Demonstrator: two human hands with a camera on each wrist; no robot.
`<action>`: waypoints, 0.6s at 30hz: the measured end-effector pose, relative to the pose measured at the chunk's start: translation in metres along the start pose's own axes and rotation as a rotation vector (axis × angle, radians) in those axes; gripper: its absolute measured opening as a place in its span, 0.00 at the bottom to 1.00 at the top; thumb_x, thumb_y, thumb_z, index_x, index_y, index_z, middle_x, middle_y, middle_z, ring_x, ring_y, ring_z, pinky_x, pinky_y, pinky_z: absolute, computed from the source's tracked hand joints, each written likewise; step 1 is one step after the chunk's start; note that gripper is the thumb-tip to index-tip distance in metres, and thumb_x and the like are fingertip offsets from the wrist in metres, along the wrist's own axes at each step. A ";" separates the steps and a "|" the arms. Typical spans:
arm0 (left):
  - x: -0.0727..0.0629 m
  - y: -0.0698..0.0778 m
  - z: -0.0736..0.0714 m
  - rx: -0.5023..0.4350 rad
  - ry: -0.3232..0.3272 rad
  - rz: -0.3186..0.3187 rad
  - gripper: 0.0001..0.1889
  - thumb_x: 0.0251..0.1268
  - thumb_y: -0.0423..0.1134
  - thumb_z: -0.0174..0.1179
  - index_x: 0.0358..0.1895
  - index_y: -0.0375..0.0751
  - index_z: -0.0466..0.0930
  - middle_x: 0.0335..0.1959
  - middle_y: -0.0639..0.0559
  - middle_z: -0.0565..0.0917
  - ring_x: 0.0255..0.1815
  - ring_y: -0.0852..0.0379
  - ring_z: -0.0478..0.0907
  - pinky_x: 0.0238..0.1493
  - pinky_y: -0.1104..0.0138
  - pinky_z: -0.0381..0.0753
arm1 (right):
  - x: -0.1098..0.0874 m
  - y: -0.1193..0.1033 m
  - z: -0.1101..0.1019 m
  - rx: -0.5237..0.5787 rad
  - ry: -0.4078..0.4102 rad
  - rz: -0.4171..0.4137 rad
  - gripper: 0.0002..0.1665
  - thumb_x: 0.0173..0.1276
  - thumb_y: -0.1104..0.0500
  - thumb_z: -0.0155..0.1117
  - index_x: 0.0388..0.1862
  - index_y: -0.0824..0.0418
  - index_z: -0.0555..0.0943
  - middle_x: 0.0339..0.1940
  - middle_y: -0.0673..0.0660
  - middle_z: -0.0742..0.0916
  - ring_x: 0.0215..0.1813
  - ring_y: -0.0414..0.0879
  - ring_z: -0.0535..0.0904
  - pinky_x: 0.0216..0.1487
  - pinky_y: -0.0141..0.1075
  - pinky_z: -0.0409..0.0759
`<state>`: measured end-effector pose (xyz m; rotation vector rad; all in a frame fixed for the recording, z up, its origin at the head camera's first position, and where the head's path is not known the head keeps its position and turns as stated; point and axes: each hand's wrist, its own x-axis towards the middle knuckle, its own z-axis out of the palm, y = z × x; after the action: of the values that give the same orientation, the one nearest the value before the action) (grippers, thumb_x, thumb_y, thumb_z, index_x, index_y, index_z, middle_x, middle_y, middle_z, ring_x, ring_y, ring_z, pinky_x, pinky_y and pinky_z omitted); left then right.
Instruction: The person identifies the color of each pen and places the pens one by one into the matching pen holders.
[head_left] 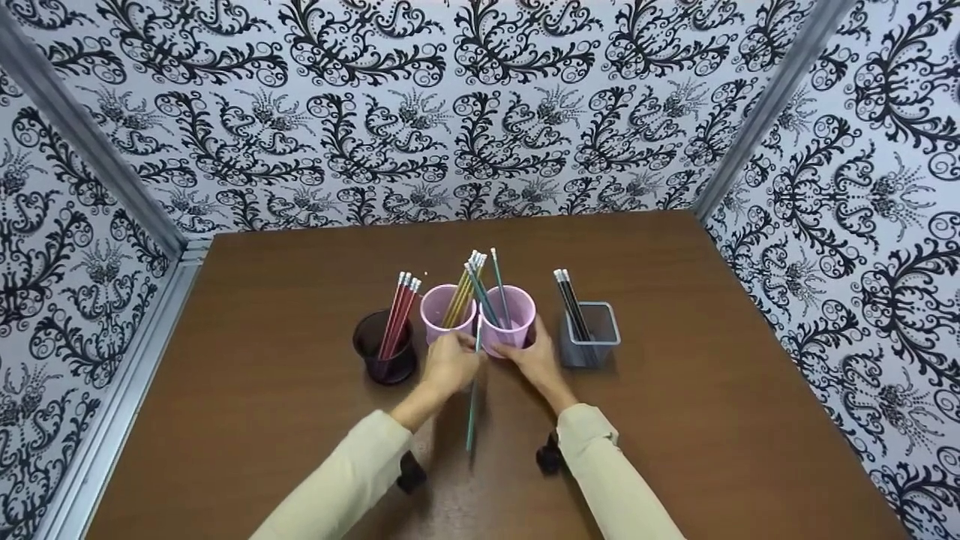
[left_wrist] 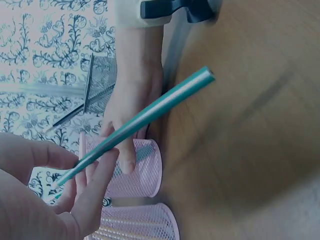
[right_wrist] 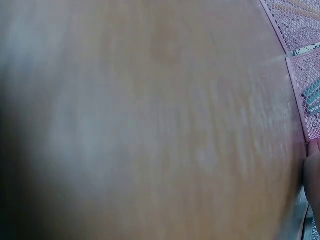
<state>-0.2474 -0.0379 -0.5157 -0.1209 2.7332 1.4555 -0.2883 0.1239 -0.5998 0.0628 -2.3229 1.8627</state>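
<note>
My left hand (head_left: 454, 363) pinches a teal pencil (head_left: 472, 405) near its upper end, just in front of the gap between two pink mesh cups. The pencil's long end slants down toward me over the brown table (head_left: 697, 390). In the left wrist view the teal pencil (left_wrist: 145, 117) lies between my fingers (left_wrist: 85, 192). My right hand (head_left: 528, 355) grips the front of the right pink cup (head_left: 510, 313), which holds a few teal pencils (head_left: 496, 289). The left pink cup (head_left: 442, 309) holds gold pencils (head_left: 459, 296).
A dark mesh cup (head_left: 384, 352) with red pencils (head_left: 397, 315) stands left of the pink cups. A grey square mesh holder (head_left: 594, 336) with black pencils (head_left: 570, 304) stands to their right. Patterned walls close in the table on three sides.
</note>
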 end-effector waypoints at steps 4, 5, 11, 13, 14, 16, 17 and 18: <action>0.009 0.008 -0.006 -0.033 0.031 -0.019 0.10 0.56 0.35 0.66 0.40 0.33 0.84 0.35 0.42 0.89 0.37 0.49 0.84 0.44 0.58 0.84 | 0.002 0.002 0.000 0.031 -0.010 -0.010 0.48 0.50 0.67 0.80 0.69 0.70 0.67 0.63 0.70 0.81 0.66 0.59 0.75 0.70 0.49 0.70; 0.011 0.011 -0.008 -0.041 0.046 -0.013 0.10 0.56 0.35 0.65 0.40 0.33 0.84 0.35 0.42 0.89 0.37 0.49 0.84 0.44 0.57 0.84 | 0.002 0.002 0.000 0.041 -0.011 -0.013 0.48 0.50 0.67 0.79 0.69 0.70 0.67 0.63 0.69 0.81 0.66 0.59 0.76 0.70 0.48 0.71; 0.024 0.027 -0.014 -0.122 0.172 0.042 0.11 0.56 0.32 0.61 0.43 0.33 0.80 0.37 0.40 0.88 0.43 0.45 0.85 0.51 0.55 0.83 | 0.002 0.002 0.001 0.044 -0.009 -0.008 0.47 0.50 0.68 0.79 0.68 0.71 0.68 0.63 0.70 0.80 0.65 0.60 0.75 0.71 0.50 0.70; 0.030 0.032 -0.016 -0.161 0.212 0.048 0.11 0.57 0.31 0.60 0.44 0.33 0.78 0.39 0.39 0.88 0.44 0.45 0.86 0.52 0.55 0.82 | 0.002 0.002 0.001 0.038 -0.011 -0.009 0.47 0.50 0.68 0.79 0.68 0.72 0.68 0.63 0.71 0.80 0.65 0.61 0.75 0.72 0.51 0.69; 0.032 0.035 -0.018 -0.178 0.229 0.049 0.11 0.58 0.31 0.59 0.45 0.33 0.78 0.40 0.39 0.88 0.45 0.45 0.85 0.53 0.55 0.82 | 0.001 0.003 0.001 0.039 -0.013 -0.011 0.47 0.50 0.68 0.79 0.68 0.72 0.67 0.63 0.71 0.80 0.65 0.61 0.75 0.72 0.51 0.69; 0.038 0.039 -0.020 -0.205 0.260 0.048 0.12 0.59 0.31 0.58 0.46 0.33 0.77 0.42 0.39 0.87 0.46 0.45 0.85 0.54 0.56 0.82 | 0.001 0.003 0.001 0.038 -0.011 -0.016 0.47 0.50 0.68 0.79 0.68 0.72 0.68 0.63 0.71 0.80 0.65 0.61 0.75 0.72 0.51 0.69; 0.041 0.041 -0.021 -0.217 0.272 0.044 0.12 0.60 0.31 0.57 0.47 0.34 0.77 0.42 0.39 0.87 0.46 0.45 0.85 0.54 0.56 0.82 | 0.001 0.003 0.001 0.041 -0.011 -0.019 0.47 0.50 0.68 0.79 0.68 0.72 0.68 0.62 0.71 0.80 0.65 0.61 0.75 0.72 0.51 0.69; 0.043 0.043 -0.023 -0.228 0.281 0.041 0.13 0.60 0.31 0.57 0.48 0.34 0.76 0.42 0.40 0.87 0.46 0.45 0.84 0.53 0.56 0.81 | 0.001 0.004 0.001 0.043 -0.010 -0.021 0.47 0.50 0.68 0.79 0.68 0.72 0.68 0.63 0.71 0.80 0.65 0.62 0.75 0.72 0.52 0.69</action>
<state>-0.2941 -0.0351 -0.4711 -0.3005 2.7781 1.8919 -0.2901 0.1236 -0.6034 0.1013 -2.2793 1.9072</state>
